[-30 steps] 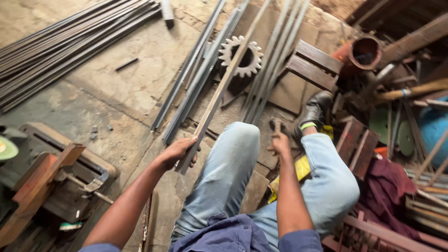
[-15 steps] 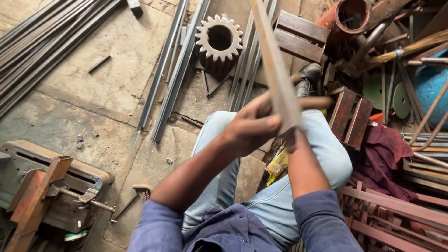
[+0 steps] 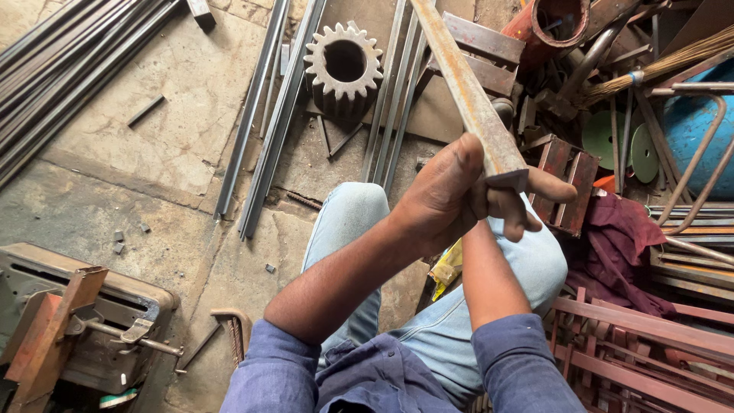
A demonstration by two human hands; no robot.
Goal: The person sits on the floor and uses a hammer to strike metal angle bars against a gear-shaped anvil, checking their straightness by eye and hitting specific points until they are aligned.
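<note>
Raised further since half a second ago, the long rusty flat steel bar now runs from the hands up toward twelve o'clock, out past the top edge of the view, with its cut lower end sitting just above the fingers. Left hand wraps the bar near that end, thumb pressed along its face and fingers curled shut around it. Right hand lies behind and under the left; its fingers poke out at three o'clock, bent beneath the bar's end, though whether they truly clamp the metal cannot be told. Both forearms in blue sleeves rise from six o'clock, over knees in light blue jeans. On the stone floor at eleven o'clock stands a grey toothed steel gear, flanked by long thin steel strips. A bundle of dark steel rods lies at ten o'clock, and a rust-stained metal machine sits at eight o'clock.
</note>
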